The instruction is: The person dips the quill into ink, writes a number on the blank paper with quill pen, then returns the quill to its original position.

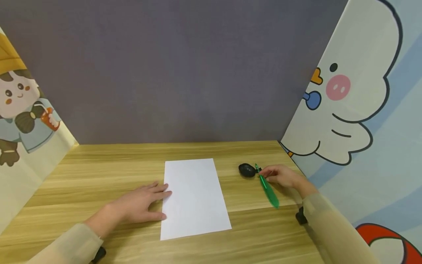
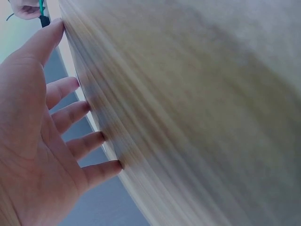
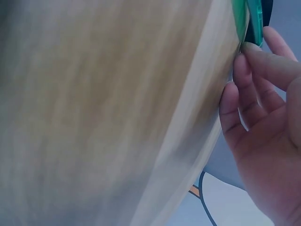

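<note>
A blank white sheet of paper (image 1: 197,200) lies flat on the wooden table. My left hand (image 1: 138,205) rests at its left edge, fingers spread, with some fingertips over the paper. The left wrist view shows the same hand (image 2: 37,136) with its fingers apart and nothing in the palm. To the right of the sheet, my right hand (image 1: 280,176) pinches a green feather-shaped pen (image 1: 268,190) near its narrow dark end. In the right wrist view the thumb meets the pen (image 3: 255,21) at the top right, where the frame edge cuts the pen off.
A black egg-shaped object (image 1: 247,170) sits just left of the pen's narrow end. Behind the wooden table (image 1: 108,165) rises a dark grey panel (image 1: 178,73). Cartoon-printed walls stand on the left and right (image 1: 362,91).
</note>
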Available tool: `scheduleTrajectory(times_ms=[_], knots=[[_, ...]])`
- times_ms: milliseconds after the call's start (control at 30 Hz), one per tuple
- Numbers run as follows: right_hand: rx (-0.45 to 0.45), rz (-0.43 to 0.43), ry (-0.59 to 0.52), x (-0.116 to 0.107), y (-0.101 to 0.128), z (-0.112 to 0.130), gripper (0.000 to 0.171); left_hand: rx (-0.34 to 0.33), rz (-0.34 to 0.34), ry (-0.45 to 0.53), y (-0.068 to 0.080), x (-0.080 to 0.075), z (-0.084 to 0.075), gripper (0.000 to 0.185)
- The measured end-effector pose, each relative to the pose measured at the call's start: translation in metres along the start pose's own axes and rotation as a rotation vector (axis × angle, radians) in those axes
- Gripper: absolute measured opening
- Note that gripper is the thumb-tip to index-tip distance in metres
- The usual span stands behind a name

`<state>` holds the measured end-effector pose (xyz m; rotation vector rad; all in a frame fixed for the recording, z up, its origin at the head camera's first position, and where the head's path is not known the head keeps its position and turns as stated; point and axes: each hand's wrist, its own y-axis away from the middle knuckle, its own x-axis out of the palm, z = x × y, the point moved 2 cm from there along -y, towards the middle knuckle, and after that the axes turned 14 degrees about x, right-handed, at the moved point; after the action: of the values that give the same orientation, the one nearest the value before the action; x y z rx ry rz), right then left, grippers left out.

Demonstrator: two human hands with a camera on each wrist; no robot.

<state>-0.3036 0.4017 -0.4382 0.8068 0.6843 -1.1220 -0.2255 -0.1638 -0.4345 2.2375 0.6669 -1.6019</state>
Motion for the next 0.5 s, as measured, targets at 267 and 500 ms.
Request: scheduleTrajectory(times_ms=[267,500], knots=[[0.015,0.026,-0.005,0.0015,-0.0003,0.0026,0.034,0.006,0.0,0.001,-0.0016,-0.0004,0.0005,0.084],[0.006,0.011,0.021,0.0015,0.0009,0.0057,0.034,0.009,0.006,-0.005,-0.0036,0.0004,0.0015,0.085]])
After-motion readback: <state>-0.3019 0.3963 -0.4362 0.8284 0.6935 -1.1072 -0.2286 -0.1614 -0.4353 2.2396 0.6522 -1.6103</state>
